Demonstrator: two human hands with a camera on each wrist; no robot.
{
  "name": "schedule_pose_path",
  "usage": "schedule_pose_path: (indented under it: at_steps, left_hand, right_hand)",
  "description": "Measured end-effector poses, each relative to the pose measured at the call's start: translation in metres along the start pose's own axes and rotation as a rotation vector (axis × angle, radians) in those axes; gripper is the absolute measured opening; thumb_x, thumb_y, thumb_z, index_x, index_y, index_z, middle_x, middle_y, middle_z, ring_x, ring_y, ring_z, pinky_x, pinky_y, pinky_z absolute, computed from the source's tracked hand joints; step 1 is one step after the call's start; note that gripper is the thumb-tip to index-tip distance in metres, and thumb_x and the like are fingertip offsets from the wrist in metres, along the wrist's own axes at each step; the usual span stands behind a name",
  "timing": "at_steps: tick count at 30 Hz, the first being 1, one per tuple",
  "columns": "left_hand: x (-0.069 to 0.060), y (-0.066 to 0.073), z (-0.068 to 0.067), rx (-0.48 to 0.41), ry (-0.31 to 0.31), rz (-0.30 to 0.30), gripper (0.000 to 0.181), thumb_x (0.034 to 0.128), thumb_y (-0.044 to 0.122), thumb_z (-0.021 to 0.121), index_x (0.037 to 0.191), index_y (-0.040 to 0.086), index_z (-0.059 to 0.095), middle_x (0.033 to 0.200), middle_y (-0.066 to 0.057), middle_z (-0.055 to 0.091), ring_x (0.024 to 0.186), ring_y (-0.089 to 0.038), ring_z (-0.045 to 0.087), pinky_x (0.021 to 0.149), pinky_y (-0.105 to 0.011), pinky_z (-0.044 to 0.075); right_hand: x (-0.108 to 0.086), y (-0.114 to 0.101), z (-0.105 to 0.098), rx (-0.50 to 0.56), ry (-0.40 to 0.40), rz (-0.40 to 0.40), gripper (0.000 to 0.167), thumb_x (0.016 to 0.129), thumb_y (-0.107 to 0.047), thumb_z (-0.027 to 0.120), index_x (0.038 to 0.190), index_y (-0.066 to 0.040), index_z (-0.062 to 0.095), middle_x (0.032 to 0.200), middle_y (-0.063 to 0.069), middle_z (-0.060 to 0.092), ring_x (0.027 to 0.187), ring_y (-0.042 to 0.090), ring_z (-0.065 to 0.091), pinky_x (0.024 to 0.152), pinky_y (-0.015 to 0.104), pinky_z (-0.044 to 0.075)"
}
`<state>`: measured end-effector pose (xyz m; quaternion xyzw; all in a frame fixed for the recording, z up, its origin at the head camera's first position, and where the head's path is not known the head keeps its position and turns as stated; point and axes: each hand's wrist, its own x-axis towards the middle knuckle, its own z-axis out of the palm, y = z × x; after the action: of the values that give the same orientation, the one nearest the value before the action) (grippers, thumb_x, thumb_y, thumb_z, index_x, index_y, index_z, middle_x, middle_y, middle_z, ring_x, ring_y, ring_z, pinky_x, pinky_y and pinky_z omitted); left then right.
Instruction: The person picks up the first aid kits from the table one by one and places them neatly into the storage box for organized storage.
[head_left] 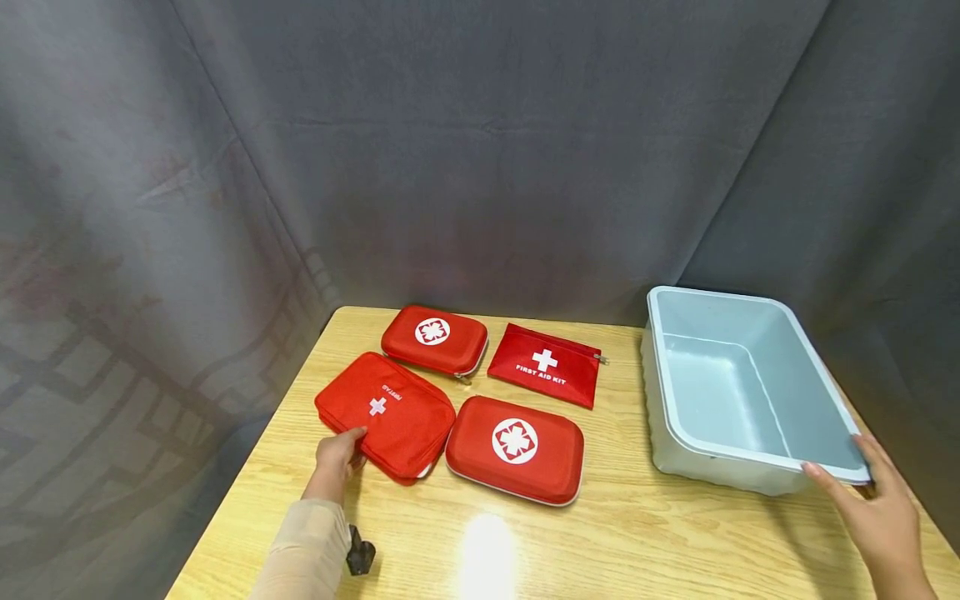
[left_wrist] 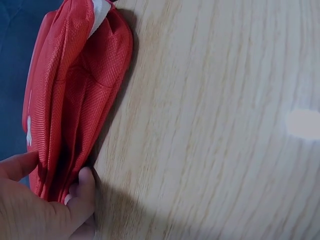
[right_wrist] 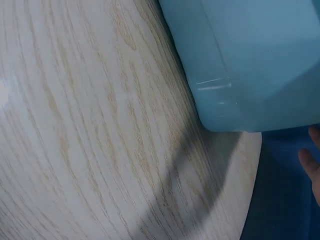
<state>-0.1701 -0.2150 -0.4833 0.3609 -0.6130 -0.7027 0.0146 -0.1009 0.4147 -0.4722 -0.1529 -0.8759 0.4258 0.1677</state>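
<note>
A red soft first aid pouch (head_left: 401,408) with a small white cross lies at the left of the table. My left hand (head_left: 341,450) pinches its near edge, thumb on top and fingers under it, as the left wrist view shows on the red fabric (left_wrist: 75,95). At the right, a pale blue plastic bin (head_left: 723,392) stands with nothing inside. My right hand (head_left: 885,508) is at its near right corner, thumb and fingers spread about the rim. Only fingertips (right_wrist: 310,162) show beside the bin (right_wrist: 260,70) in the right wrist view.
Two hard red first aid cases, one at the back (head_left: 465,333) and one in front (head_left: 480,429), lie beside the pouch. A flat red zip pouch (head_left: 517,354) lies behind. Grey curtains (head_left: 487,150) hang behind the wooden table (head_left: 615,542).
</note>
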Motion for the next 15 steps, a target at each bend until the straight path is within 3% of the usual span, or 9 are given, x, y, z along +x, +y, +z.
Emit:
schedule_pose_path:
  at_steps: [2, 3, 7, 9, 10, 13, 14, 15]
  left_hand:
    - [0.0, 0.0, 0.0, -0.004, -0.011, -0.013, 0.013, 0.0777, 0.004, 0.055, 0.081, 0.0, 0.043, 0.052, 0.001, 0.05, 0.047, -0.008, 0.049, 0.047, -0.021, 0.044]
    - [0.0, 0.0, 0.0, -0.006, -0.014, -0.019, 0.013, 0.0784, 0.004, 0.055, 0.081, 0.0, 0.043, 0.053, 0.001, 0.05, 0.048, -0.008, 0.049, 0.047, -0.02, 0.044]
    - [-0.001, 0.001, -0.002, -0.014, -0.021, -0.041, 0.013, 0.0794, 0.004, 0.054, 0.084, -0.001, 0.043, 0.055, 0.001, 0.051, 0.051, -0.009, 0.05, 0.05, -0.021, 0.045]
    - [-0.001, 0.002, -0.002, -0.023, -0.03, -0.047, 0.013, 0.0794, 0.004, 0.054, 0.085, -0.002, 0.043, 0.056, 0.0, 0.051, 0.051, -0.009, 0.051, 0.051, -0.021, 0.045]
    - [-0.002, 0.002, -0.003, -0.029, -0.039, -0.049, 0.013, 0.0795, 0.003, 0.053, 0.085, -0.002, 0.043, 0.056, 0.0, 0.051, 0.052, -0.009, 0.051, 0.052, -0.021, 0.046]
    - [-0.003, 0.004, -0.002, -0.043, -0.063, -0.052, 0.012, 0.0798, 0.003, 0.052, 0.085, -0.003, 0.042, 0.057, -0.001, 0.052, 0.052, -0.01, 0.053, 0.052, -0.023, 0.047]
    - [-0.003, 0.005, -0.002, -0.049, -0.068, -0.051, 0.011, 0.08, 0.002, 0.051, 0.085, -0.003, 0.042, 0.057, -0.001, 0.052, 0.052, -0.01, 0.053, 0.052, -0.023, 0.047]
    - [-0.003, 0.005, -0.002, -0.053, -0.071, -0.05, 0.011, 0.0801, 0.002, 0.051, 0.085, -0.003, 0.042, 0.057, -0.002, 0.052, 0.052, -0.01, 0.053, 0.052, -0.024, 0.047]
  right_hand:
    - [-0.003, -0.008, 0.0, -0.006, 0.0, 0.0, 0.075, 0.08, -0.019, 0.062, 0.137, -0.026, 0.014, 0.139, -0.02, 0.004, 0.122, 0.004, 0.013, 0.083, -0.001, 0.016]
    - [-0.003, -0.008, 0.001, -0.038, 0.013, -0.016, 0.075, 0.079, -0.021, 0.062, 0.137, -0.026, 0.014, 0.139, -0.019, 0.005, 0.121, 0.002, 0.014, 0.082, -0.002, 0.016]
    - [-0.008, -0.018, 0.0, -0.114, 0.021, -0.041, 0.074, 0.08, -0.025, 0.061, 0.138, -0.018, 0.015, 0.142, -0.011, 0.004, 0.126, 0.022, 0.013, 0.093, 0.009, 0.011]
    - [0.002, 0.007, 0.002, -0.16, 0.05, -0.074, 0.075, 0.078, -0.028, 0.062, 0.138, -0.022, 0.017, 0.141, -0.011, 0.006, 0.126, 0.016, 0.013, 0.092, 0.007, 0.009]
    - [0.004, 0.01, 0.001, -0.16, 0.039, -0.069, 0.076, 0.078, -0.028, 0.062, 0.138, -0.02, 0.016, 0.142, -0.008, 0.006, 0.126, 0.025, 0.014, 0.098, 0.015, 0.011]
    - [0.012, 0.03, 0.003, -0.195, 0.07, -0.076, 0.075, 0.077, -0.029, 0.064, 0.137, -0.023, 0.019, 0.142, -0.009, 0.008, 0.126, 0.013, 0.014, 0.096, 0.013, 0.012]
    - [0.014, 0.036, 0.003, -0.191, 0.079, -0.086, 0.076, 0.076, -0.029, 0.064, 0.137, -0.024, 0.02, 0.142, -0.01, 0.009, 0.126, 0.013, 0.015, 0.099, 0.019, 0.014]
    - [0.01, 0.026, 0.004, -0.192, 0.086, -0.084, 0.074, 0.077, -0.03, 0.064, 0.137, -0.023, 0.021, 0.142, -0.009, 0.009, 0.125, 0.01, 0.015, 0.1, 0.021, 0.014]
